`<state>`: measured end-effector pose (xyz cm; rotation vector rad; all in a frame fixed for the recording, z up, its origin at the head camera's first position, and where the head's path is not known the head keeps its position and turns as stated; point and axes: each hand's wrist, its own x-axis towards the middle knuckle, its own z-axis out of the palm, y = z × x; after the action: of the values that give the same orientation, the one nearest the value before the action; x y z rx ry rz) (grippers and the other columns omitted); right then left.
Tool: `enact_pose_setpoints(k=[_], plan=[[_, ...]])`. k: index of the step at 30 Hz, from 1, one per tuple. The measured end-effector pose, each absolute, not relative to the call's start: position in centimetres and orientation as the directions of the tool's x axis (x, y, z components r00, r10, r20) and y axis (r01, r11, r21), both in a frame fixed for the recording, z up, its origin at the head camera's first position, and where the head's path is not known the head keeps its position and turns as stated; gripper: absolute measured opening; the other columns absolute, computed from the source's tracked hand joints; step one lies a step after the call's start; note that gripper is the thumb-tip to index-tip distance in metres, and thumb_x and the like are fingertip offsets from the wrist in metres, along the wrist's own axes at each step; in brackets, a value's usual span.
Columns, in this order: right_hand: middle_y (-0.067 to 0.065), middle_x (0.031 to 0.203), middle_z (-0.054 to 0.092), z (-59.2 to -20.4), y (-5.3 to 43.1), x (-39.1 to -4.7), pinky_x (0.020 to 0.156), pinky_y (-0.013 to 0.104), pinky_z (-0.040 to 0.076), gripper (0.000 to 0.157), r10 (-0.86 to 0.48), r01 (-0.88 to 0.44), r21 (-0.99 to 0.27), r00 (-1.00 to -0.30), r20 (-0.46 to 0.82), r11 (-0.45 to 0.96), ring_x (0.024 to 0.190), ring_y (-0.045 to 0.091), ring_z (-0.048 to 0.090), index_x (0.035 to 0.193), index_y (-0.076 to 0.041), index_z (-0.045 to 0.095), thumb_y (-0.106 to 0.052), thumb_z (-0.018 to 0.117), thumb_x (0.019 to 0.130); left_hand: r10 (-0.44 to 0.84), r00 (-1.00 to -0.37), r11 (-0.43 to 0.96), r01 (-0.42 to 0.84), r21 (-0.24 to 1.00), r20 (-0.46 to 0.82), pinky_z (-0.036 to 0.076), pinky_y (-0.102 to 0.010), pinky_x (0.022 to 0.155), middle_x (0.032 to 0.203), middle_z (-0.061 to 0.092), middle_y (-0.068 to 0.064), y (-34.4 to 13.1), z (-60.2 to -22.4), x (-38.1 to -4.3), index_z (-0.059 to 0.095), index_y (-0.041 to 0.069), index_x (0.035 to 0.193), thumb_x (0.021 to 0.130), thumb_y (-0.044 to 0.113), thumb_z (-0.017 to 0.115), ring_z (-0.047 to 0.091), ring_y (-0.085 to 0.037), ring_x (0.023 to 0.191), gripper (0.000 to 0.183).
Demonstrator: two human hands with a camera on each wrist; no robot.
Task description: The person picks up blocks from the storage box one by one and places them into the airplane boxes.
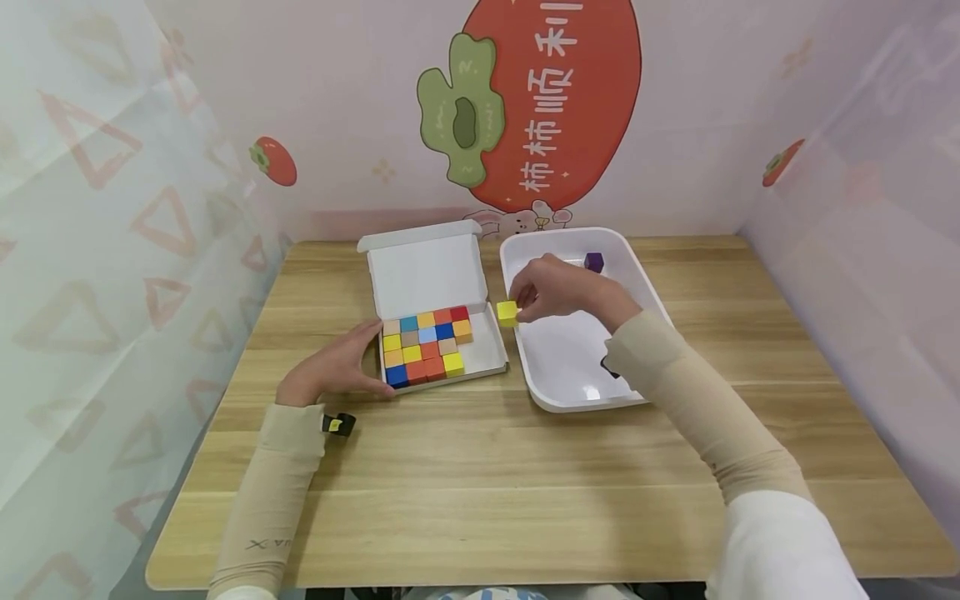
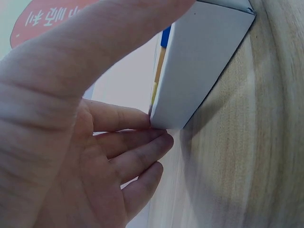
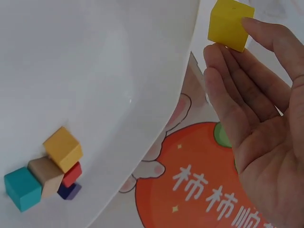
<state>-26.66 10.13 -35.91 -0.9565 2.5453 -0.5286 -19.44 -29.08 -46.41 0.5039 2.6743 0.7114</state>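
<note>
One yellow cube [image 1: 507,314] sits pinched in the right hand [image 1: 555,287] near mid-frame, by the left rim of the white tray [image 1: 562,362], while the left hand [image 1: 335,367] grips the white box [image 1: 483,346]; apparently this is packing, the next move calling for a square fit beside the blocks [image 1: 428,335].

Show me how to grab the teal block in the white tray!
I'd come from above, since the white tray is open on top, and pinch two opposite flat faces of the teal block, avoiding the side next to the beige block, which crowds it, leaving little room there.
</note>
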Motion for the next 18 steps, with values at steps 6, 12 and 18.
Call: enact_pose_setpoints(k=[6, 12, 18], plan=[[0.000, 0.109, 0.080, -36.8, 7.2, -26.6, 0.090, 0.028, 0.064, 0.029, -0.733, -0.577, -0.490, -0.644, -0.218, 0.653, 0.094, 0.015, 0.074, 0.121, -0.014, 0.081, -0.021, 0.083, 0.092, 0.418, -0.882, 0.807, 0.252, 0.535, -0.217, 0.032, -0.065, 0.126, 0.174, 0.024, -0.020, -29.1, -46.4, -19.6, 0.019, 0.006, 0.169, 0.073, 0.054, 0.095, 0.030, -0.042, 0.157, 0.132], [0.000, 0.110, 0.079, -38.3, 5.2, -27.0, 0.089, 0.026, 0.063, 0.029, -0.750, -0.576, -0.512, -0.615, -0.241, 0.637, 0.095, 0.016, 0.071, 0.120, -0.015, 0.081, -0.020, 0.084, 0.092, 0.417, -0.882, 0.816, 0.258, 0.517, -0.219, 0.031, -0.064, 0.127, 0.174, 0.023, -0.022, -29.1, -46.6, -19.8, 0.018, 0.003, 0.168, 0.073, 0.057, 0.094, 0.029, -0.044, 0.158, 0.133], [-0.001, 0.115, 0.077, -39.8, 3.9, -27.2, 0.091, 0.025, 0.063, 0.032, -0.741, -0.561, -0.512, -0.617, -0.266, 0.651, 0.098, 0.017, 0.070, 0.124, -0.016, 0.080, -0.019, 0.084, 0.092, 0.408, -0.884, 0.818, 0.243, 0.521, -0.229, 0.030, -0.064, 0.128, 0.174, 0.021, -0.022, -29.1, -46.5, -19.7, 0.018, 0.002, 0.168, 0.073, 0.056, 0.095, 0.026, -0.044, 0.159, 0.134]])
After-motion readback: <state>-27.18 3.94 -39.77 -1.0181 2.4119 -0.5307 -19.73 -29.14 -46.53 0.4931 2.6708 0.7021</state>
